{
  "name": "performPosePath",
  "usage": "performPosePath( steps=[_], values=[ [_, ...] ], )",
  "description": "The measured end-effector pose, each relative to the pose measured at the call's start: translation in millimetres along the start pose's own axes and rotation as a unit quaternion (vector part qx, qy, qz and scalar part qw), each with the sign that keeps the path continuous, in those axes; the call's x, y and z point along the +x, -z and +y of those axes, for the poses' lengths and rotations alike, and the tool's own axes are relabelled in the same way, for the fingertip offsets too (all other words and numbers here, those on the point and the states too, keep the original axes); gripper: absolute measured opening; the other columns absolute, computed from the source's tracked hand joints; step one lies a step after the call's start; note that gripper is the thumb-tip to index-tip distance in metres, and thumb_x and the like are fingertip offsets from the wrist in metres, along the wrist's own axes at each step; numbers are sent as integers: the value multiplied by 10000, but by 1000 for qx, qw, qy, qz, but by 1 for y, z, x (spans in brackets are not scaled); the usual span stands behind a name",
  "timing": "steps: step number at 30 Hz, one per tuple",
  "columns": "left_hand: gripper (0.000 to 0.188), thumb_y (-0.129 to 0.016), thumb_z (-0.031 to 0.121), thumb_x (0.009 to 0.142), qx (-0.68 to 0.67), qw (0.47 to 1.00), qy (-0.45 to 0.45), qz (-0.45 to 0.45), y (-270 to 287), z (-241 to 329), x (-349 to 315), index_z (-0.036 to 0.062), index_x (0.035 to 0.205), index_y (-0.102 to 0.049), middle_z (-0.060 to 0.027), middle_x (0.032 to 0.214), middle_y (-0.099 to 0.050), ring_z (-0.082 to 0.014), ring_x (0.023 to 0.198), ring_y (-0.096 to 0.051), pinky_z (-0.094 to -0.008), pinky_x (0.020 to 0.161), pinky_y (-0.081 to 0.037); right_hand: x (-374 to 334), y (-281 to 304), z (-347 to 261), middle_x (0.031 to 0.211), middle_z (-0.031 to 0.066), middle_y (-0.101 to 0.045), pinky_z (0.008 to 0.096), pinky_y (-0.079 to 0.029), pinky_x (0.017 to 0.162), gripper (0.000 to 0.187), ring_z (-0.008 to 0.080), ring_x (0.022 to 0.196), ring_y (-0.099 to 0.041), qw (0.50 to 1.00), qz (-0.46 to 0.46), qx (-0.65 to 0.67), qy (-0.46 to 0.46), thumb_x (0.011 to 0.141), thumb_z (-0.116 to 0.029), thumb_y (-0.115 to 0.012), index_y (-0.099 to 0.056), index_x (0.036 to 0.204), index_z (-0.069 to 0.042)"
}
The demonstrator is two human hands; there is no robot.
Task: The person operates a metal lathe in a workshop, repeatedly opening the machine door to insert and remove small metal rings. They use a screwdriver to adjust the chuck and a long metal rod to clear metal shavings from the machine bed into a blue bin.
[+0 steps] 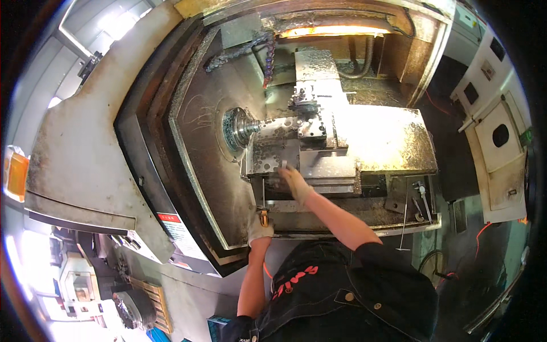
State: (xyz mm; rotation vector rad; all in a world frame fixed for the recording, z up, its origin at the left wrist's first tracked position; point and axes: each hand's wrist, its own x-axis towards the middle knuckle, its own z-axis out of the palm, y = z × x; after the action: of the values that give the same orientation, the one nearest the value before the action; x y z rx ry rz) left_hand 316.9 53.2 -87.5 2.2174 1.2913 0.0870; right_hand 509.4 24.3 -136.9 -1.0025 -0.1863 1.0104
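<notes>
My gloved left hand (260, 229) is closed around a yellow-and-black air blow gun (264, 218) at the machine's front edge. A thin rod rises from it. My gloved right hand (296, 185) reaches over the front of the lathe bed, its fingers partly blurred. At its fingertips is a small round metal part (284, 164), pinched as far as I can make out. Just beyond lies a spotted, wet metal cover (272, 155). The lathe chuck (239, 128) is behind and left of it, apart from both hands. The tool block (311, 126) stands to the right of the chuck.
A caliper (421, 196) and a long T-handled rod (405, 219) are at the right front. The dark door frame (165, 131) borders the left. A coolant hose (269, 65) hangs behind the chuck. A brightly lit slide cover (393, 137) spans the right.
</notes>
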Motion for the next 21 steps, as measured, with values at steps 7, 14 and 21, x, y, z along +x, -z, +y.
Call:
performPosePath(
  steps=[7, 14, 21],
  values=[
    [375, -578, 217, 729, 62, 998, 1, -23, 7, 5, 15, 79, 1076, -540, -218, 943, -591, -382, 913, -555, -432, 785, -442, 150, -29, -51, 1207, 182, -474, 350, -328, 932, 637, 259, 1120, -431, 980, 184, 1, 79, 797, -287, -611, -298, 1277, -9],
    [350, -563, 292, 737, 67, 996, 37, -44, 31, 20, 35, 74, 1010, -563, -212, 926, -599, -375, 892, -567, -438, 764, -453, 191, -47, -53, 1053, 111, -542, 295, -425, 751, 583, 203, 825, -522, 977, 130, -127, 112, 726, -160, -694, -388, 1213, -65],
    [381, -547, 336, 739, 124, 992, -29, -10, 36, 90, 77, 82, 1023, -563, -206, 961, -599, -375, 922, -562, -440, 790, -449, 274, 74, -32, 986, 132, -566, 312, -411, 789, 394, 254, 862, -525, 943, 170, -208, 195, 800, -183, -554, -456, 1145, -21]
  ],
)
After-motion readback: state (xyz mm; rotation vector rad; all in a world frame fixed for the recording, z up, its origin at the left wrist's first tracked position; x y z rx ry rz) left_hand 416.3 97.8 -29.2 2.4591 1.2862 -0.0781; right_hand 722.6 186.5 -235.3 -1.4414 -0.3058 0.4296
